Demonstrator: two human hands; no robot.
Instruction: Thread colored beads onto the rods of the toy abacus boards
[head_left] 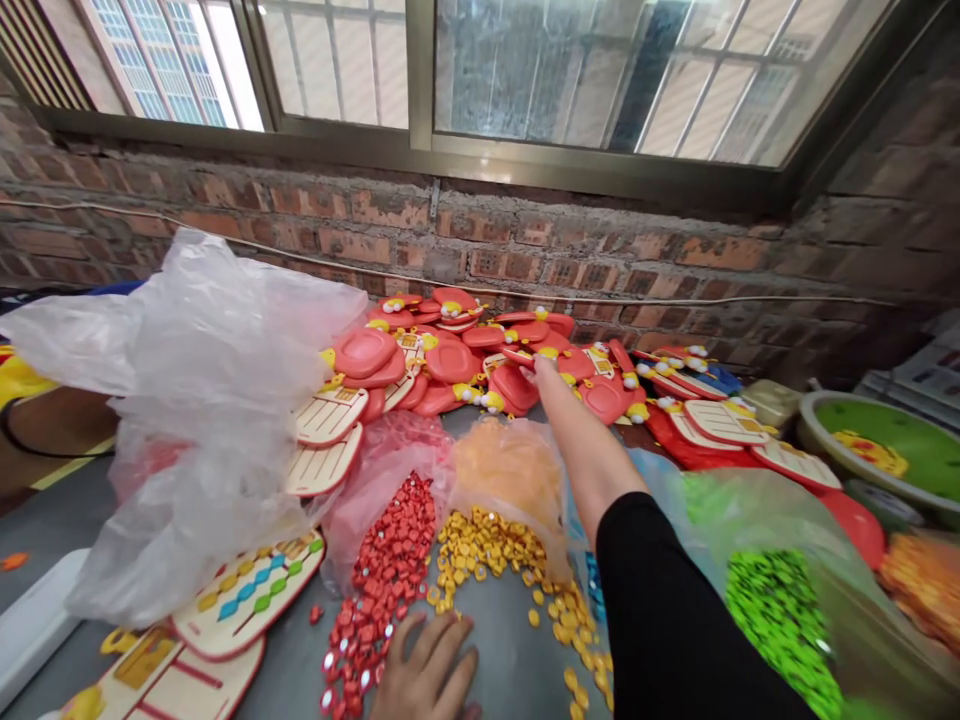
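My right hand [546, 378], at the end of a black sleeve, reaches far forward into a heap of red and cream toy boards [450, 360] stacked against the brick wall. Its fingers close on the edge of a red toy board [519, 357]. My left hand [429, 668] lies flat on the grey table at the bottom, fingers stretched out, holding nothing. It rests beside a spill of small red beads [382, 590]. Yellow beads [487, 548] lie just to its right.
A large crumpled clear plastic bag [202, 400] covers the left. Cream boards with coloured bead rows [244, 598] lie at the front left. A bag of green beads [780, 610] and a green basin [892, 440] stand on the right. An orange-bead bag [510, 465] sits mid-table.
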